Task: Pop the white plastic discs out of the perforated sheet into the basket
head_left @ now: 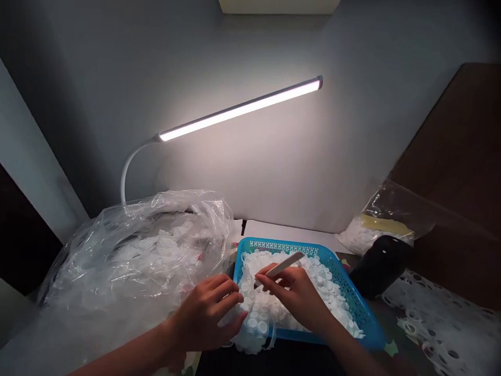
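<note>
Desk top, blue plastic basket (282,246) at twelve o'clock: your left hand (205,313) curls onto white plastic caps (258,318); your right hand (295,297) pinches a white flat stick (284,265).

One left hand (207,313), one right hand (293,295), one basket (282,246).
One stick (285,264), one lamp (240,108), one large bag (133,261), one small bag (385,209).

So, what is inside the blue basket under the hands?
A heap of small round white plastic caps fills the blue basket. They cover its floor; the left hand and right hand hide more.
</note>
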`<state>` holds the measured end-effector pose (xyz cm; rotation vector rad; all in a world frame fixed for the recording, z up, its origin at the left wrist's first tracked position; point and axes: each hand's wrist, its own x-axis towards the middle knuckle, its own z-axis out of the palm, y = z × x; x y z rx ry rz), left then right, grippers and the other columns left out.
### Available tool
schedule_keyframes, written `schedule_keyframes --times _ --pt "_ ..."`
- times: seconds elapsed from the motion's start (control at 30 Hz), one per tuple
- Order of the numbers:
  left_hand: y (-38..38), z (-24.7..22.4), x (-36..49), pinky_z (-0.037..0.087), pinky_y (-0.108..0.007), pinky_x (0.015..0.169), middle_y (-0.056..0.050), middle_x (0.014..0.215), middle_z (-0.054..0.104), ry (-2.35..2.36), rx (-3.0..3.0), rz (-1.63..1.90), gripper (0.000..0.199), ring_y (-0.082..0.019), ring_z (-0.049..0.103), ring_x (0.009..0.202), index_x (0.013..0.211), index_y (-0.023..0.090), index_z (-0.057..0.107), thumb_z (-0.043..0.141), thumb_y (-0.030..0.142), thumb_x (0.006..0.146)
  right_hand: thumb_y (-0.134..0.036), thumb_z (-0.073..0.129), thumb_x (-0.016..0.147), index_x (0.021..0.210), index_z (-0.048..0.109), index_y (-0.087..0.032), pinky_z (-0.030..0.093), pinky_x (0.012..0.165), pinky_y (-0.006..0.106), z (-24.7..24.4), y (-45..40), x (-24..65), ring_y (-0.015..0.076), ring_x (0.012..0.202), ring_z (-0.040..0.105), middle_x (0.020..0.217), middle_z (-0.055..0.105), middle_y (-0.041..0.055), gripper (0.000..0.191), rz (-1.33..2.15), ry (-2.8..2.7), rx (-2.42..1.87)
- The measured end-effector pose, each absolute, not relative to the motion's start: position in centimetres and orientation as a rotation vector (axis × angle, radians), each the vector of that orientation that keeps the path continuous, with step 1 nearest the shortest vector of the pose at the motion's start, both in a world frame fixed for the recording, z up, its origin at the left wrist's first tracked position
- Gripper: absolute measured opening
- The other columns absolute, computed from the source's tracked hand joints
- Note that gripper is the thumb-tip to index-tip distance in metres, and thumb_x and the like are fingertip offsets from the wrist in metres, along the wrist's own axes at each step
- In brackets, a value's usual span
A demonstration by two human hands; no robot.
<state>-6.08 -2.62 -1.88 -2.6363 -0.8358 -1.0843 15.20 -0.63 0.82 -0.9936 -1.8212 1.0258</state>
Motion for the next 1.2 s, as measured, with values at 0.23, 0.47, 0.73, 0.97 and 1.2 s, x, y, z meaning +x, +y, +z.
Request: schedule_keyframes --times 0.23,0.47,0.73,0.97,1.2 --pt "-4.2 -3.6 -7.1 0.056 -0.035 0.084 -0.009 0.104 0.073 -0.753 -2.693 -0.99 0.033 -0.024 0.064 0.103 0.113 0.013 0.062 0.054 0.011 0.081 -0.035 0.059 0.087 0.081 0.07 -0.018 0.055 0.064 0.026 -0.7 -0.3 14.7 0.0167 0.072 0.068 0.078 0.069 0.0034 0.021 1.085 -1.742 -0.966" --pt "-3.8 -4.3 -7.3 0.055 -0.037 0.087 -0.008 0.108 0.073 -0.726 -2.729 -0.991 0.035 -0.024 0.064 0.107 0.115 0.013 0.061 0.057 0.012 0.081 -0.032 0.059 0.087 0.082 0.07 -0.019 0.053 0.064 0.024 -1.0 -0.6 14.6 0.016 0.071 0.068 0.075 0.069 0.0016 0.017 1.039 -1.86 -1.002" --pt "-3.9 -4.6 -7.3 0.053 -0.035 0.09 -0.008 0.109 0.073 -0.727 -2.719 -1.0 0.032 -0.024 0.062 0.11 0.114 0.014 0.062 0.057 0.014 0.083 -0.032 0.059 0.088 0.081 0.07 -0.02 0.053 0.06 0.022 -1.1 -0.6 14.4 0.0148 0.071 0.066 0.076 0.068 0.0016 0.017 0.981 -1.938 -0.96" --pt "-3.8 -4.4 -7.2 0.052 -0.034 0.09 -0.007 0.107 0.073 -0.735 -2.708 -1.026 0.032 -0.023 0.063 0.108 0.113 0.014 0.062 0.056 0.014 0.082 -0.03 0.058 0.088 0.08 0.069 -0.021 0.053 0.058 0.021 -1.1 -0.7 14.3 0.0143 0.069 0.065 0.075 0.068 0.0008 0.017 0.932 -1.967 -0.944" --pt "-3.8 -4.0 -6.9 0.052 -0.033 0.089 -0.007 0.1 0.074 -0.723 -2.697 -1.083 0.028 -0.022 0.065 0.103 0.107 0.015 0.064 0.056 0.013 0.08 -0.026 0.055 0.09 0.08 0.068 -0.021 0.049 0.058 0.022 -2.2 -0.6 13.9 0.0133 0.065 0.064 0.074 0.069 0.0002 0.018 0.807 -2.125 -0.93"
